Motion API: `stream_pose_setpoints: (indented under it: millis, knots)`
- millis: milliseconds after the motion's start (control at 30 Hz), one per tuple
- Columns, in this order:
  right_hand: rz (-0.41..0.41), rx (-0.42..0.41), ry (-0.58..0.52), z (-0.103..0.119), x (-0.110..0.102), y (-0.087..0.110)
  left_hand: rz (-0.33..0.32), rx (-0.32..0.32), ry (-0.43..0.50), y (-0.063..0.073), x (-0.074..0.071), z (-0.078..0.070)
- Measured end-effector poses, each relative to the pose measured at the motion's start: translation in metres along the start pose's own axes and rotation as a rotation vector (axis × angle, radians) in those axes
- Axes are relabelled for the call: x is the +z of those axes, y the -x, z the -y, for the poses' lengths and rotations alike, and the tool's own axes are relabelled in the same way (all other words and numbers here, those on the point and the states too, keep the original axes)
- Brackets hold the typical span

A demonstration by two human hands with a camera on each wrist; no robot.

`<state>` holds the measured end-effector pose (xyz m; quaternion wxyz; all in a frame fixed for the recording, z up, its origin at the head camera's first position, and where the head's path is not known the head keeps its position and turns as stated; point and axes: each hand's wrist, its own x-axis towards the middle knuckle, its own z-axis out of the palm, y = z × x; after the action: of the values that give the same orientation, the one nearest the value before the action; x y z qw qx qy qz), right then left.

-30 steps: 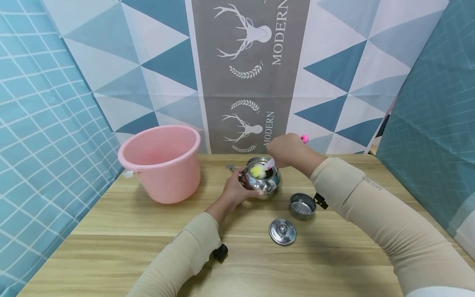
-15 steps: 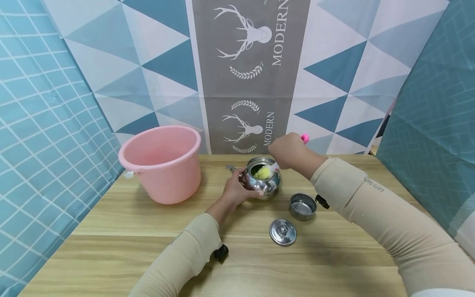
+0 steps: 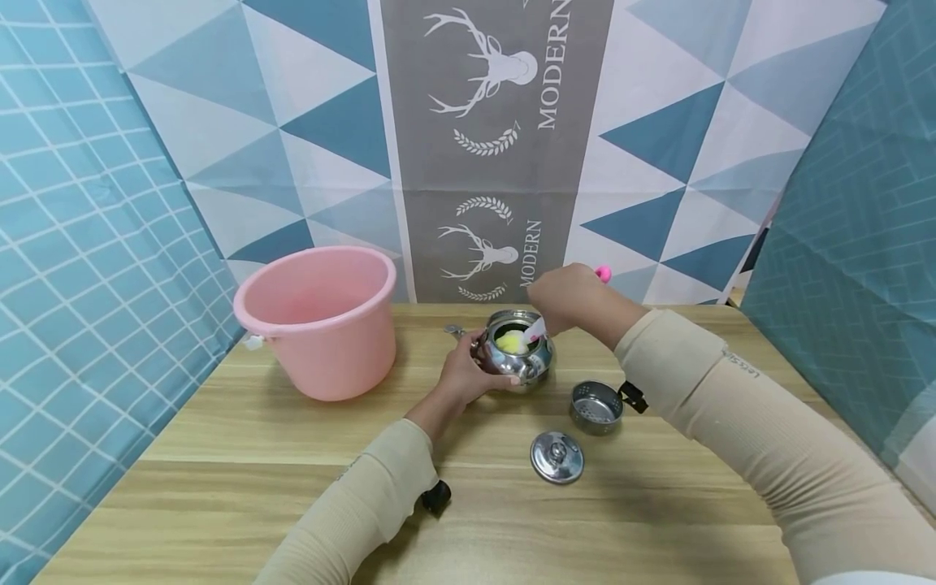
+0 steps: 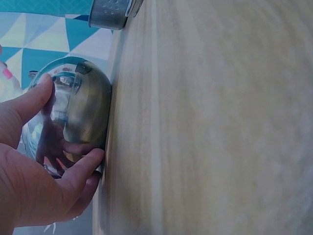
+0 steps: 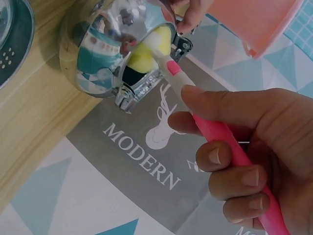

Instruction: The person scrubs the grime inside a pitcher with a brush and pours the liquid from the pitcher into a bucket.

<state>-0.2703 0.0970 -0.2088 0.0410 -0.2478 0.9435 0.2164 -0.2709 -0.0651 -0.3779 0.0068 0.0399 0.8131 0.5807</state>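
Observation:
A shiny round steel pot (image 3: 539, 363) stands on the wooden table, its mouth uncovered. My left hand (image 3: 468, 375) holds it from the left, thumb and fingers spread around the body (image 4: 80, 105), as the left wrist view shows. With curled fingers, my right hand (image 5: 274, 127) grips the pink-and-white handle (image 5: 222, 139) of a cleaning brush. The brush's yellow-and-white sponge-like head (image 3: 512, 342) is inside the pot's mouth; its far side is hidden by the rim. To the right of the pot are a perforated steel basket (image 3: 585, 419) and a round steel lid (image 3: 557, 457) with a knob.
A pink bucket (image 3: 340, 357) stands at the left on the table (image 3: 219, 504). Behind the table hangs a patterned cloth (image 3: 475, 171) with deer heads. Blue sheets (image 3: 88, 244) close off both sides. A small metal piece (image 3: 454, 330) sticks out left of the pot.
The brush head has shifted about inside the pot, first toward the front right, then back left, with slight motion of the right hand. The left hand and the pot have stayed in place.

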Motion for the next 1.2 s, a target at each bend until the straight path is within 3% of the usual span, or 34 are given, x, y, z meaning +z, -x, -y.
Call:
stream_pose_setpoints:
  millis: [533, 767, 1200]
  knots:
    - [-0.029, 0.045, -0.021, -0.0047, 0.0053, -0.0065, -0.007, 0.0, 0.012, -0.0002, 0.0022, -0.0009]
    - [0.017, 0.081, -0.005, -0.0062, 0.002, -0.0061, -0.014, 0.006, 0.014, -0.0008, 0.0029, -0.0003]
    - [0.036, 0.047, 0.005, 0.002, -0.0042, 0.0021, -0.027, -0.008, -0.02, 0.0007, 0.0015, -0.0023]
